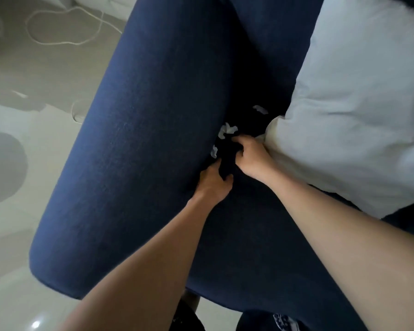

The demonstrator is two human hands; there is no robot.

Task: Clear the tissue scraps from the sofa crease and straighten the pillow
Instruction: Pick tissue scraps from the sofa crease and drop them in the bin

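Observation:
White tissue scraps (227,130) lie in the dark crease between the blue sofa armrest (134,144) and the seat cushion (249,235). One more scrap (260,109) sits further back and a small one (214,151) lies nearer to me. My left hand (213,182) presses at the crease with its fingers spread against the armrest side. My right hand (251,158) has its fingers curled into the crease just below the scraps; whether it pinches a scrap is hidden. A white pillow (359,115) lies crooked on the seat, touching my right wrist.
A pale tiled floor (14,235) lies to the left of the sofa, with a thin white cable (65,41) looped on it and a round grey shadow (3,166). Dark patterned clothing (282,321) shows at the bottom edge.

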